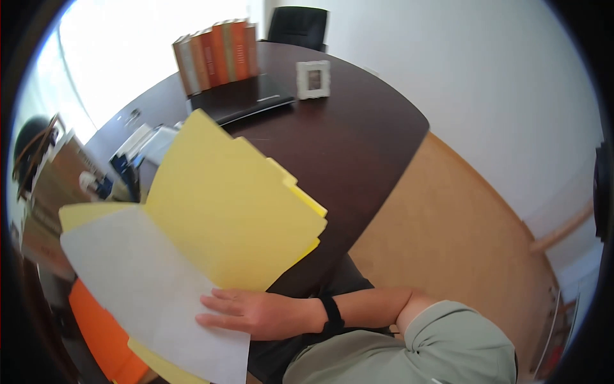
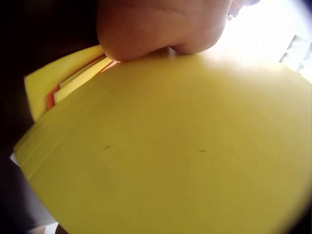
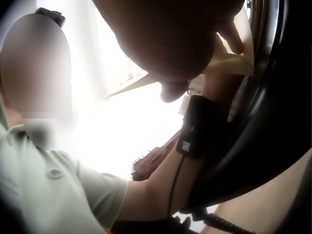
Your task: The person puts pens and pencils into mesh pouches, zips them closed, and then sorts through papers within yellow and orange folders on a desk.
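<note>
In the head view my right hand (image 1: 249, 313) lies on a large white sheet of paper (image 1: 144, 269), fingers extended and a little apart. The sheet lies across an opened yellow file folder (image 1: 220, 211) whose tabbed flap stands raised. My left hand (image 2: 163, 29) is hidden from the head view. In the left wrist view it presses against the outside of the yellow folder, its fingers out of sight, so I cannot tell how they lie. The right wrist view shows my right hand (image 3: 170, 44) dark in the foreground and my banded left forearm reaching toward the folder.
An orange folder (image 1: 105, 336) lies below the sheet. On the dark table (image 1: 358, 134) stand a row of books (image 1: 217, 57), a closed laptop (image 1: 240, 99) and a white picture frame (image 1: 313, 80). More upright books (image 1: 61, 173) stand at left. A black chair (image 1: 297, 27) is behind.
</note>
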A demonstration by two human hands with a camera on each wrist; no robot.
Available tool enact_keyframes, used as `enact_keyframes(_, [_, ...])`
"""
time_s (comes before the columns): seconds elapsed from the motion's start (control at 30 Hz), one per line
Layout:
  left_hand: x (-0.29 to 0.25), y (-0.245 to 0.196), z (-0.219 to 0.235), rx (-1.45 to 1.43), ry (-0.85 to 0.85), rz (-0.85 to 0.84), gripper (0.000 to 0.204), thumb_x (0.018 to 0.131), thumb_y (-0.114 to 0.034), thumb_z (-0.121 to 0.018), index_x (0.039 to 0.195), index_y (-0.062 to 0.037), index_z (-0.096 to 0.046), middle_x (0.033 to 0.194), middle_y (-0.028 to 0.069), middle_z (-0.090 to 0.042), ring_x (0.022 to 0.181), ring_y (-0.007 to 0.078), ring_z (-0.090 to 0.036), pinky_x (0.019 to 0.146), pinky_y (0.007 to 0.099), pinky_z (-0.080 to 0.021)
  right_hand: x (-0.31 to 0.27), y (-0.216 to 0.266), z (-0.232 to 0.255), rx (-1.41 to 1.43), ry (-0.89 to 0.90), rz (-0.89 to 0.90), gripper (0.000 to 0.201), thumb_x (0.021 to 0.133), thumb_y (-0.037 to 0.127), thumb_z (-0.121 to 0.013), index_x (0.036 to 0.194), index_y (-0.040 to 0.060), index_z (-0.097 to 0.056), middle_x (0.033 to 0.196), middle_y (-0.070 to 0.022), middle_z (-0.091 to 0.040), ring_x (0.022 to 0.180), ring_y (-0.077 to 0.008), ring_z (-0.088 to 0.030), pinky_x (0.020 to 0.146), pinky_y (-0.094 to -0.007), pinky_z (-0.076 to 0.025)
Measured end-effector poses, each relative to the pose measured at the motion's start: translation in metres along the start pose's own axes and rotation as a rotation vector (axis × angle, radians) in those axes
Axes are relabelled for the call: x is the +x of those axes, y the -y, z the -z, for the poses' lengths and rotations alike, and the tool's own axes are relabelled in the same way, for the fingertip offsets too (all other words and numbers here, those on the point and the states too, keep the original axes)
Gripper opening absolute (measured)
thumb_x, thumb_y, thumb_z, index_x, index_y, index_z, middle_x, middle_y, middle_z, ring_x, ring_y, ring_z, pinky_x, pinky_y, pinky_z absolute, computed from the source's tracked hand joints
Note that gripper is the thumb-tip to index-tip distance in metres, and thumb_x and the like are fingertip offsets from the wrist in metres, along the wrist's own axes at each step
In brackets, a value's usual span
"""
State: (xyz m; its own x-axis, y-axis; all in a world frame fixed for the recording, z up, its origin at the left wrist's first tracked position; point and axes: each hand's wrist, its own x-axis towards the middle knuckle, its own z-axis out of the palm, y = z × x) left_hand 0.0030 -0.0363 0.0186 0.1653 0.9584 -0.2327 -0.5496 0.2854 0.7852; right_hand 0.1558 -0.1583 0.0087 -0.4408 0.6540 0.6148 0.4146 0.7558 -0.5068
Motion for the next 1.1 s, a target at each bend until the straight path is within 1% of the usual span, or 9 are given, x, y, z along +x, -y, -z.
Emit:
enact_keyframes(0.13, [0.014,0.006,-0.004,0.057,-0.010,-0.025,0.048,0.111,-0.038,-0.037,0.145,-0.0052,-0.041,0.136,0.0140,-0.058,0.123,0.0255,-0.060,0.105,0.0405,-0.051,-0.005,-0.003,0.006,0.001,0.013,0.092,0.058,0.092,0.006,-0.065,0.149,0.0089,-0.052,0.142,-0.0230,-0.057,0.123,-0.0424,-0.061,0.104,-0.0451,-0.052])
enact_keyframes(0.23, [0.017,0.007,-0.006,0.078,-0.018,-0.037,0.047,0.110,-0.037,-0.039,0.145,-0.0049,-0.041,0.136,0.0140,-0.059,0.122,0.0250,-0.061,0.105,0.0400,-0.051,-0.014,-0.002,0.013,0.003,-0.048,0.074,0.047,0.096,0.005,-0.064,0.142,0.0060,-0.057,0.132,-0.0199,-0.064,0.116,-0.0360,-0.066,0.098,-0.0405,-0.056])
enact_keyframes(0.43, [0.012,0.006,-0.001,0.095,-0.037,-0.067,0.046,0.109,-0.034,-0.041,0.145,-0.0042,-0.041,0.134,0.0138,-0.059,0.121,0.0241,-0.061,0.104,0.0388,-0.051,-0.033,-0.014,0.031,0.069,-0.399,-0.186,0.036,0.098,0.006,-0.064,0.134,0.0052,-0.064,0.116,-0.0136,-0.074,0.100,-0.0280,-0.075,0.088,-0.0345,-0.060])
enact_keyframes(0.57, [0.007,0.007,0.000,0.085,-0.043,-0.088,0.045,0.109,-0.032,-0.043,0.145,-0.0037,-0.041,0.134,0.0137,-0.059,0.121,0.0235,-0.061,0.104,0.0381,-0.051,-0.042,-0.012,0.058,0.009,-0.593,-0.362,0.043,0.096,0.010,-0.069,0.138,0.0035,-0.061,0.115,-0.0162,-0.074,0.101,-0.0322,-0.075,0.088,-0.0330,-0.059])
enact_keyframes(0.63, [0.007,0.006,0.000,0.082,-0.046,-0.099,0.045,0.109,-0.031,-0.044,0.145,-0.0035,-0.041,0.133,0.0137,-0.060,0.120,0.0232,-0.061,0.104,0.0377,-0.051,-0.049,-0.020,0.063,0.033,-0.687,-0.556,0.036,0.100,0.012,-0.066,0.134,-0.0003,-0.062,0.113,-0.0172,-0.074,0.093,-0.0288,-0.076,0.082,-0.0314,-0.058])
enact_keyframes(0.77, [0.006,0.006,0.000,0.076,-0.044,-0.101,0.045,0.108,-0.029,-0.046,0.144,-0.0030,-0.041,0.132,0.0136,-0.060,0.120,0.0226,-0.062,0.103,0.0369,-0.051,-0.041,-0.044,0.098,-0.004,-1.033,-0.625,0.034,0.109,0.022,-0.055,0.124,-0.0068,-0.063,0.111,-0.0155,-0.072,0.094,-0.0212,-0.066,0.086,-0.0358,-0.052])
enact_keyframes(0.9, [0.006,0.011,-0.002,0.074,-0.034,-0.103,0.045,0.107,-0.027,-0.048,0.144,-0.0026,-0.041,0.132,0.0135,-0.060,0.119,0.0221,-0.062,0.103,0.0362,-0.051,-0.062,-0.097,0.159,-0.212,-1.075,-0.725,0.038,0.111,0.025,-0.049,0.125,-0.0074,-0.062,0.113,-0.0165,-0.073,0.100,-0.0267,-0.068,0.092,-0.0386,-0.051])
enact_keyframes(1.0, [0.006,0.012,-0.002,0.073,-0.026,-0.098,0.045,0.107,-0.025,-0.049,0.144,-0.0022,-0.040,0.131,0.0135,-0.061,0.118,0.0216,-0.062,0.103,0.0356,-0.051,-0.099,-0.152,0.200,-0.336,-1.004,-0.900,0.036,0.107,0.021,-0.050,0.127,-0.0062,-0.062,0.114,-0.0217,-0.073,0.105,-0.0369,-0.069,0.094,-0.0433,-0.051])
enact_keyframes(1.1, [0.007,0.014,-0.001,0.075,-0.017,-0.096,0.045,0.107,-0.024,-0.051,0.144,-0.0019,-0.040,0.130,0.0134,-0.061,0.118,0.0212,-0.062,0.102,0.0350,-0.051,-0.122,-0.176,0.228,-0.588,-0.765,-1.053,0.035,0.103,0.020,-0.052,0.125,-0.0051,-0.063,0.114,-0.0265,-0.071,0.110,-0.0460,-0.066,0.095,-0.0482,-0.050])
